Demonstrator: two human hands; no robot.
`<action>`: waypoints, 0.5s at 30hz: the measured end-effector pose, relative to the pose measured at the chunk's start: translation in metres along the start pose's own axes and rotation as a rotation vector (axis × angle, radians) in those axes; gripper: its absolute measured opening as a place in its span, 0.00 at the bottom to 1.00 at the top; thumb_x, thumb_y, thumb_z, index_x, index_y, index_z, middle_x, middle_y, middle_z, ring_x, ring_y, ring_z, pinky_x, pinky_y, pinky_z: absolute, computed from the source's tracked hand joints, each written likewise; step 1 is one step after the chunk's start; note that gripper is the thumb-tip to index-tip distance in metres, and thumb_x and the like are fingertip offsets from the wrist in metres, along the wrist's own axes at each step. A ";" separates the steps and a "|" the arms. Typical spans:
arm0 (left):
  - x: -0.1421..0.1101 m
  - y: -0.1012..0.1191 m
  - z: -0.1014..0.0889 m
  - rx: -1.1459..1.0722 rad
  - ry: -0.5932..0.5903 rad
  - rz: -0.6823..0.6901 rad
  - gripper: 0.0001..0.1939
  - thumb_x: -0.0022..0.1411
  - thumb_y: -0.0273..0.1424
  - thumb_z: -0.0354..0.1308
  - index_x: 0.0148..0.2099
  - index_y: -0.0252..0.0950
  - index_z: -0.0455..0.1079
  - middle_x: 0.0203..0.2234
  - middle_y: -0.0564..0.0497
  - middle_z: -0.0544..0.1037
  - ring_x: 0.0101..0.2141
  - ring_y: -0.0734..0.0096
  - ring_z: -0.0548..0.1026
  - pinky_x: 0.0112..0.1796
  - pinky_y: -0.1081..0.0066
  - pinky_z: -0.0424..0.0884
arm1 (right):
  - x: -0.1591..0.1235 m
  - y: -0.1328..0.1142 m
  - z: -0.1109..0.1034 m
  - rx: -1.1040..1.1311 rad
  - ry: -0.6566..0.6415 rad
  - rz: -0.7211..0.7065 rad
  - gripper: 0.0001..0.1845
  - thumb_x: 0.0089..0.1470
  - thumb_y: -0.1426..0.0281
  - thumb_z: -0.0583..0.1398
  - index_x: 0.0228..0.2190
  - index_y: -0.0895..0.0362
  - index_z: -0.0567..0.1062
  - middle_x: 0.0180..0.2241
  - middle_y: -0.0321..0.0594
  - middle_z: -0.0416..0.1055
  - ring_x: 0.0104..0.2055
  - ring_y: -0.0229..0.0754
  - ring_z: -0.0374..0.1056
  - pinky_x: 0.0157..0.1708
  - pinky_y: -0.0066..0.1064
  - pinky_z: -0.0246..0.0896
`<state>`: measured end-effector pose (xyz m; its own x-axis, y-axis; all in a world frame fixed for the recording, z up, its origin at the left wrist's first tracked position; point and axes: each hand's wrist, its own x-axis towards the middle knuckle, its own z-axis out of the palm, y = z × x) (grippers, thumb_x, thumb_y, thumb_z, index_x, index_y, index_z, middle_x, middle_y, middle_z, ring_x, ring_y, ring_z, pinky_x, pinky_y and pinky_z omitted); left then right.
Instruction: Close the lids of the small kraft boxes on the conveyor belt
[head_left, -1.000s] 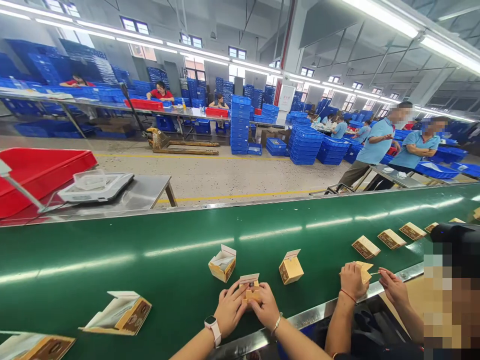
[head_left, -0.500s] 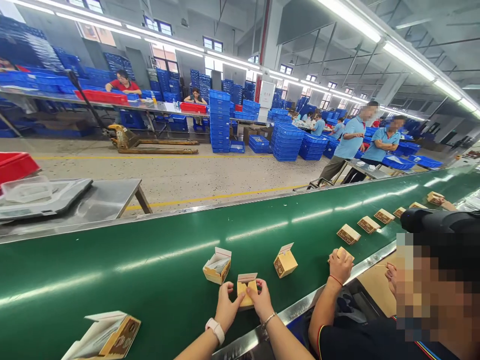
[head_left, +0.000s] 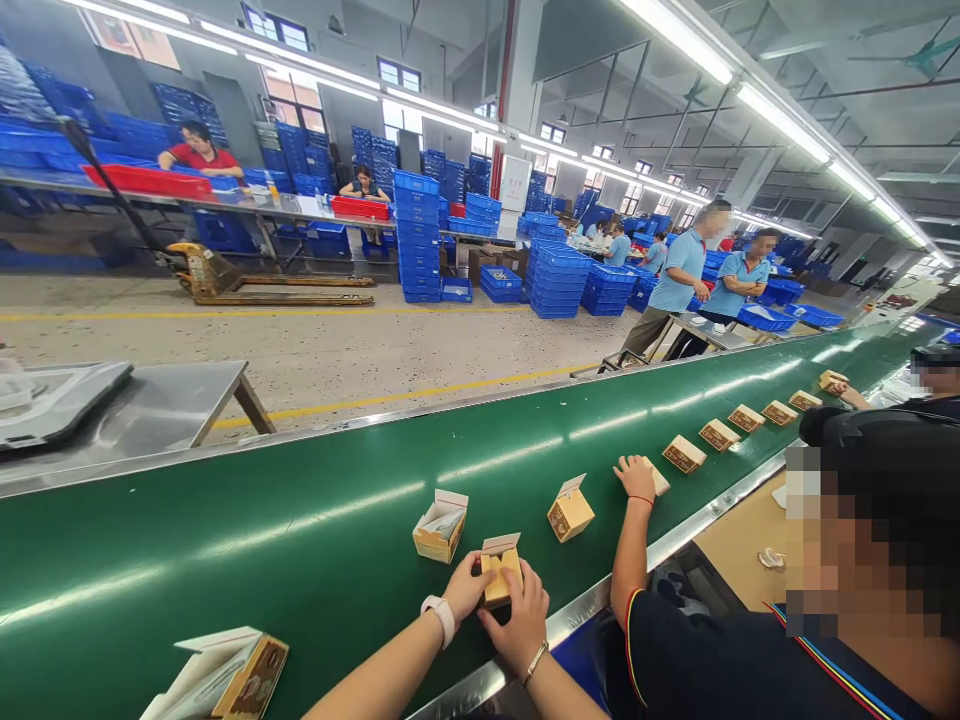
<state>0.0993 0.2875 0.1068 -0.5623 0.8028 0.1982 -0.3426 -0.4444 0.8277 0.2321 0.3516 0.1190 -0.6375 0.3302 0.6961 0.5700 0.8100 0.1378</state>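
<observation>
My left hand point(head_left: 466, 588), with a white watch on its wrist, and my right hand point(head_left: 521, 605), with a bracelet, both grip a small cardboard box point(head_left: 501, 570) on the green conveyor belt point(head_left: 225, 500). The box is tan, with its white-lined flap standing up. Beside my left hand sits an open carton point(head_left: 440, 526), and a closed carton point(head_left: 570, 510) stands to the right. A larger open carton point(head_left: 225, 675) lies near the bottom edge. A co-worker's hand point(head_left: 636, 478) rests on a flat box point(head_left: 657, 477).
A row of flat boxes point(head_left: 720, 435) runs along the belt to the right. The belt's steel edge point(head_left: 600, 590) lies by my right arm. A steel table point(head_left: 150, 400) stands beyond the belt, with a pallet jack point(head_left: 225, 285) and stacked blue crates point(head_left: 559, 280) farther off.
The whole view has swung, shifting the scene left and up. My hands still hold the box. The co-worker's arm has reached farther across the belt.
</observation>
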 end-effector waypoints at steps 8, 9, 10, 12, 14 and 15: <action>-0.023 0.000 -0.041 0.210 0.391 0.221 0.29 0.42 0.54 0.55 0.35 0.34 0.59 0.33 0.42 0.69 0.40 0.54 0.69 0.46 0.53 0.64 | 0.012 -0.008 -0.008 -0.039 -0.036 0.164 0.26 0.36 0.62 0.66 0.41 0.55 0.75 0.53 0.49 0.62 0.56 0.55 0.59 0.47 0.43 0.60; -0.021 0.003 -0.049 0.236 0.452 0.265 0.32 0.40 0.54 0.57 0.39 0.33 0.59 0.38 0.39 0.68 0.45 0.50 0.67 0.50 0.51 0.61 | 0.016 -0.003 -0.004 -0.051 0.020 0.153 0.24 0.38 0.62 0.65 0.40 0.57 0.75 0.52 0.50 0.63 0.55 0.54 0.60 0.46 0.42 0.61; -0.017 0.006 -0.057 0.258 0.480 0.307 0.36 0.37 0.51 0.59 0.44 0.32 0.58 0.45 0.36 0.66 0.50 0.48 0.64 0.54 0.50 0.57 | 0.021 0.004 -0.001 -0.068 0.082 0.133 0.22 0.39 0.63 0.63 0.39 0.58 0.75 0.51 0.50 0.64 0.54 0.53 0.61 0.45 0.41 0.61; -0.003 0.018 -0.070 0.299 0.431 0.378 0.46 0.34 0.44 0.62 0.55 0.30 0.54 0.55 0.34 0.61 0.57 0.48 0.59 0.58 0.52 0.53 | 0.038 0.022 0.000 -0.127 0.202 0.087 0.18 0.42 0.66 0.60 0.38 0.59 0.75 0.50 0.51 0.63 0.51 0.52 0.62 0.44 0.41 0.62; 0.016 0.031 -0.079 0.341 0.324 0.431 0.50 0.32 0.36 0.64 0.60 0.33 0.52 0.59 0.38 0.60 0.59 0.51 0.59 0.58 0.53 0.55 | 0.057 0.036 -0.007 -0.215 0.307 0.017 0.15 0.44 0.67 0.59 0.36 0.61 0.75 0.50 0.53 0.63 0.50 0.53 0.62 0.44 0.42 0.61; 0.027 0.038 -0.082 0.361 0.287 0.454 0.51 0.31 0.33 0.64 0.61 0.35 0.53 0.58 0.39 0.61 0.58 0.52 0.61 0.57 0.55 0.57 | 0.064 0.039 -0.013 -0.262 0.365 -0.025 0.15 0.45 0.68 0.58 0.36 0.61 0.75 0.50 0.54 0.62 0.51 0.54 0.60 0.44 0.44 0.60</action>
<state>0.0097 0.2594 0.0999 -0.7879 0.4055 0.4634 0.2237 -0.5126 0.8290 0.2198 0.3981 0.1777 -0.4549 0.0815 0.8868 0.6989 0.6499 0.2988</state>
